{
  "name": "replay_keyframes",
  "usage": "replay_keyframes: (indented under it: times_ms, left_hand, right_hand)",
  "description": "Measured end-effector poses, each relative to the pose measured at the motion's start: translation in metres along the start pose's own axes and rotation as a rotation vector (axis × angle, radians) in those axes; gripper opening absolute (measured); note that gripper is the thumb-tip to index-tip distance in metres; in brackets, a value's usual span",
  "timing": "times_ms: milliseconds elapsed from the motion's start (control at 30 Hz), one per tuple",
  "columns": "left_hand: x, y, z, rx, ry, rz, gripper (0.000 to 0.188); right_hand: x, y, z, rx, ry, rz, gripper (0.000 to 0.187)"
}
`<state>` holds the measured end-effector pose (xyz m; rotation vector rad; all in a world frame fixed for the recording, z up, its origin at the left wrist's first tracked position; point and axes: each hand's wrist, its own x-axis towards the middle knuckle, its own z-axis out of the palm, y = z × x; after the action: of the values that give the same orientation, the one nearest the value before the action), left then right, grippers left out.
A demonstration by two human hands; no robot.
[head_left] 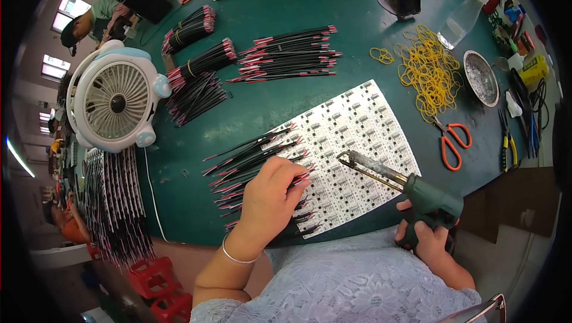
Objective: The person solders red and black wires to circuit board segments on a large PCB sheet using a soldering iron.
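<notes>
My right hand [424, 241] is wrapped round the grip of a green soldering gun [434, 201]. Its bent tip hangs over the middle of a white sheet of small circuit boards [372, 123], which lies at a slant on the green table. Along the left edge of this sheet runs a row of short black wires [238, 165] with red and white ends. Over that row, my left hand [271, 195] pinches a thin wire [308, 172] between thumb and forefinger, its end at the sheet. Part of the row is hidden under my left hand.
Beyond the sheet lie loose black wires [292, 55] and bundled wires [208, 61]. A white fan [116, 99] stands left. At right are yellow rubber bands [426, 64], orange-handled scissors [448, 144], a metal bowl [480, 78], a plastic bottle [462, 19] and pliers [508, 144].
</notes>
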<state>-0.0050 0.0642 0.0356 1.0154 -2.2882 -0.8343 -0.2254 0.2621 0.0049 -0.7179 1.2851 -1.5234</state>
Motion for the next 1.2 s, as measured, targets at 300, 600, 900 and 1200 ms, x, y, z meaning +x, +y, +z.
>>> replay_keyframes:
  times_ms: [300,600,900,1200]
  left_hand:
    - [-0.003,-0.002,0.001,0.06,-0.103,0.062,0.026]
    - [-0.006,-0.006,0.0,-0.251,-0.226,-0.153,0.023]
    - [0.007,0.031,-0.028,0.15,-0.194,0.059,0.021]
    - [-0.023,-0.007,0.026,0.357,-0.029,0.264,0.029]
  right_hand:
    - [0.002,-0.001,0.0,-0.005,0.024,-0.031,0.054]
    - [-0.003,0.001,0.0,-0.008,0.019,-0.004,0.053]
    - [-0.002,0.002,-0.002,0.037,0.146,-0.017,0.056]
    - [-0.014,0.002,-0.02,-0.232,-0.049,0.009,0.047]
